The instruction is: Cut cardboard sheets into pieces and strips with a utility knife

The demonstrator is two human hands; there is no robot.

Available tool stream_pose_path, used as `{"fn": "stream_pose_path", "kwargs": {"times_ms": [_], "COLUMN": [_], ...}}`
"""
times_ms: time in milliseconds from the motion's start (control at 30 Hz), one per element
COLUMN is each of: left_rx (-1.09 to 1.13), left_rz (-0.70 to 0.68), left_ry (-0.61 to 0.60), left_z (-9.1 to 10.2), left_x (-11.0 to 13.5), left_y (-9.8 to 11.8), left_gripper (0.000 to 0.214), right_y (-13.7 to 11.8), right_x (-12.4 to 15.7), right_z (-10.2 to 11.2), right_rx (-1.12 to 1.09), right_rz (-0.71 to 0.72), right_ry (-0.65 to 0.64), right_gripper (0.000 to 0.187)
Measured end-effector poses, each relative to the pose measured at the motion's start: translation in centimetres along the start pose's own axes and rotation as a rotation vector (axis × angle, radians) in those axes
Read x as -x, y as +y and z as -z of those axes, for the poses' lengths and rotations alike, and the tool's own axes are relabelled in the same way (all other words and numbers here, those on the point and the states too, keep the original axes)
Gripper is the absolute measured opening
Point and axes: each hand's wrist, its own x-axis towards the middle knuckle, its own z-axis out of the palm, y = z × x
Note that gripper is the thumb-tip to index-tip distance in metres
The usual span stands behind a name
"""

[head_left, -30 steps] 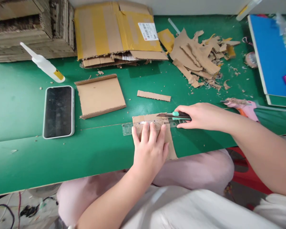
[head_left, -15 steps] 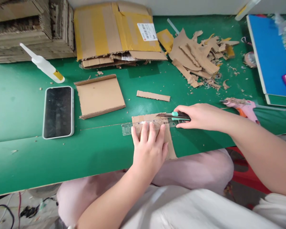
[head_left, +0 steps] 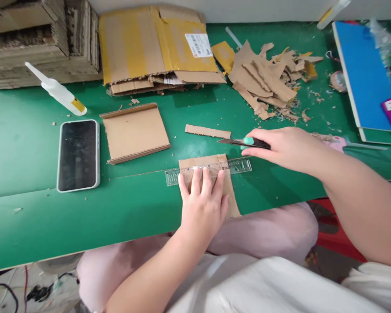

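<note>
My left hand [head_left: 203, 200] lies with fingers spread over a clear plastic ruler [head_left: 241, 165], pressing it onto a piece of cardboard [head_left: 232, 195] near the table's front edge. The ruler crosses the cardboard a little below its far edge and sticks out on both sides. My right hand [head_left: 276, 145] is closed around a utility knife [head_left: 259, 143] with a black and teal handle. Its blade points left, above and apart from the ruler. A narrow cardboard strip [head_left: 207, 131] lies just beyond the blade.
Left of the ruler are a shallow folded cardboard piece [head_left: 135, 134] and a phone [head_left: 78, 155]. A white bottle with a long nozzle [head_left: 59, 92] lies behind. Flattened cardboard [head_left: 130, 48], torn scraps [head_left: 263, 78], a pink glue gun [head_left: 335, 142] and a blue board [head_left: 365, 74] line the back and right.
My right hand has lifted the utility knife away from the ruler, up and to the right, uncovering the ruler's right end. My left hand has stayed in place on the ruler.
</note>
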Motion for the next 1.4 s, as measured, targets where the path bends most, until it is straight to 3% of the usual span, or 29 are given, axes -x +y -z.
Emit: {"fn": "stream_pose_path", "kwargs": {"times_ms": [233, 600, 1267, 1400], "left_rx": [0.0, -0.009, -0.009, -0.012], "left_rz": [-0.007, -0.006, -0.011, -0.016], "left_ry": [-0.001, -0.028, -0.032, -0.024], "left_z": [0.1, 0.1, 0.0, 0.1], "left_x": [-0.1, -0.2, -0.2, -0.2], "left_y": [0.0, 0.0, 0.0, 0.0], "left_gripper": [0.045, 0.046, 0.046, 0.045], "right_y": [-0.1, -3.4, -3.9, -4.8], "right_x": [-0.1, -0.6, -2.7, -2.8], "right_z": [-0.5, -0.5, 0.7, 0.9], "right_rx": [0.032, 0.371, 0.452, 0.468], "right_rz": [0.056, 0.196, 0.362, 0.339], "right_ry": [0.012, -0.053, -0.114, -0.133], "right_gripper": [0.046, 0.045, 0.035, 0.035]}}
